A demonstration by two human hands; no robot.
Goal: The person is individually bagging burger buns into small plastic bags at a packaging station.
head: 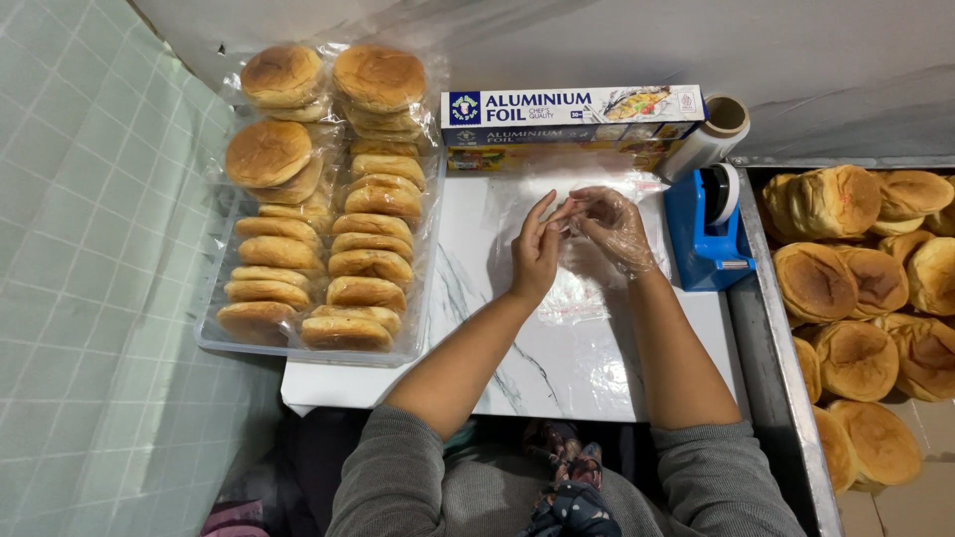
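Both my hands meet over a white marble-patterned board (517, 368). My left hand (535, 254) is bare, its fingertips pinching the edge of a thin clear plastic bag (577, 288) that lies on the board. My right hand (609, 227) wears a clear plastic glove and its fingers pinch the same bag edge, touching the left fingertips. Whether the bag's mouth is spread apart I cannot tell.
A clear tray (214, 333) of wrapped buns (348, 249) sits at the left. Boxes of aluminium foil (572, 109) and a roll of film (708, 139) lie at the back. A blue tape dispenser (706, 234) stands right of my hands. A metal tray (771, 328) holds several loose buns (856, 288).
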